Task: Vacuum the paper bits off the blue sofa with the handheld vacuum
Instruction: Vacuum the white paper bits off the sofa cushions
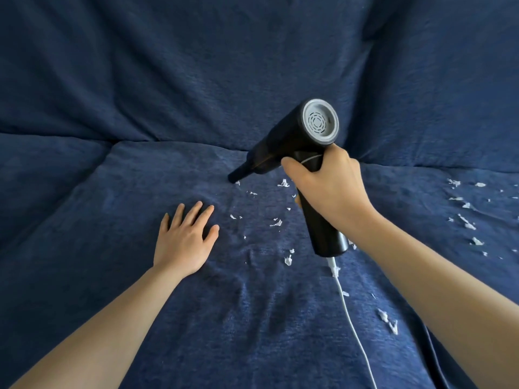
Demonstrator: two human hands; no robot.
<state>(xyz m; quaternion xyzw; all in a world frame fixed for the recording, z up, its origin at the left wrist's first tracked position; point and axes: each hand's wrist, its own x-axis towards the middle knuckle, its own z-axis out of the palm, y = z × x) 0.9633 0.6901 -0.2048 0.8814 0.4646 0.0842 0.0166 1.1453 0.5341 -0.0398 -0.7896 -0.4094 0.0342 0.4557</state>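
Left hand flat beside vacuum nozzle; sofa backrest close.

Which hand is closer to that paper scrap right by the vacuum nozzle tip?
Right. The right hand grips the handheld vacuum just right of the paper scrap; the left hand lies flat on the blue sofa, lower left of it and farther off.

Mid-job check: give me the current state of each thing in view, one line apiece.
handheld vacuum: held up, nozzle tip down at the sofa by a paper bit.
right hand: grips the vacuum's handle.
left hand: flat on the sofa, fingers spread.
paper bits: many still scattered, centre and right.
white cable: plugged into handle base, trailing across the seat.
blue sofa: cover wrinkled.
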